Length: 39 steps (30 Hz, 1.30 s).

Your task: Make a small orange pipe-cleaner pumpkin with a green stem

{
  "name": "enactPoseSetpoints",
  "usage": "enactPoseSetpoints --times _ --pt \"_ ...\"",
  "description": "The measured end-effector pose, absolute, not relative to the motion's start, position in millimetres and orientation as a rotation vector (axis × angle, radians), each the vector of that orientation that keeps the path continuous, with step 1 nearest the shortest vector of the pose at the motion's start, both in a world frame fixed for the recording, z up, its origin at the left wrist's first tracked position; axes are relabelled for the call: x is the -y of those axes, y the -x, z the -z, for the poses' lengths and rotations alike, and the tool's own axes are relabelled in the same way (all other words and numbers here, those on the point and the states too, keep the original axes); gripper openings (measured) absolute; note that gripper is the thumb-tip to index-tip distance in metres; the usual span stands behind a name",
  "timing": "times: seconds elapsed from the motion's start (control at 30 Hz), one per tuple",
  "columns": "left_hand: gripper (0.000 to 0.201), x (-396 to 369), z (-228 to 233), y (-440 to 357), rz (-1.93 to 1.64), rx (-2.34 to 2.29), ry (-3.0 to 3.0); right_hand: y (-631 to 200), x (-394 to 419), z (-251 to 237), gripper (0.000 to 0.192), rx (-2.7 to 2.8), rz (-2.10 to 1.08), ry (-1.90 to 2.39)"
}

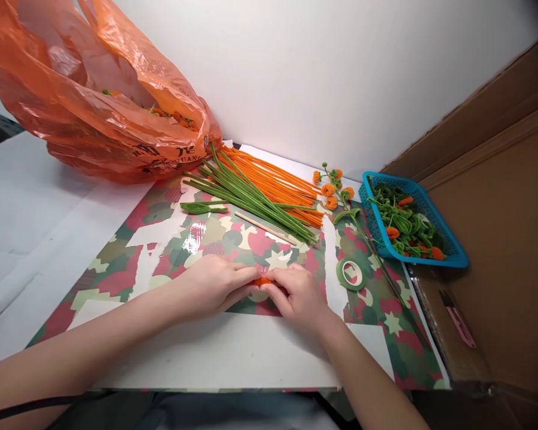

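Observation:
Both my hands meet low over the near middle of the table. My left hand (219,282) pinches one side of a small orange pipe-cleaner piece (262,280), and my right hand (298,291) pinches the other side. Fingers cover most of the piece, so its full shape is hidden. Just beyond lie a thin wooden stick (265,228), a heap of green pipe cleaners (255,200) and a bundle of orange pipe cleaners (275,176). A roll of green tape (350,274) rests to the right of my right hand.
An orange plastic bag (130,119) with flowers inside stands at the back left. At right, a blue basket (458,258) holds green and orange pieces. A finished flower stem (363,233) lies beside it. A pink cutter (459,325) sits near the cardboard (506,239).

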<state>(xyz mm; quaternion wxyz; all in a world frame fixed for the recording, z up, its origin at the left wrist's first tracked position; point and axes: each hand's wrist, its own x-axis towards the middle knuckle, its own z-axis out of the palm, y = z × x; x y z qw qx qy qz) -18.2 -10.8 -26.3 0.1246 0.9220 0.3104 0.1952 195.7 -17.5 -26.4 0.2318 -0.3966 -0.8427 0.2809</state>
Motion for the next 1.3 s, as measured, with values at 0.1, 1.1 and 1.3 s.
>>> enactPoseSetpoints --times 0.1,1.1,1.3 --pt "0.022 11.5 23.8 18.5 -0.508 -0.923 -2.561 -196.0 17.0 28.8 0.027 2.339 -0.676 1.050" --pt "0.028 10.5 5.0 14.4 -0.332 -1.022 -2.041 -194.1 15.6 40.3 0.034 2.411 -0.254 0.917" --pt "0.031 10.2 2.0 14.3 -0.350 -1.034 -1.854 -193.8 17.1 39.7 0.031 2.446 -0.330 0.948"
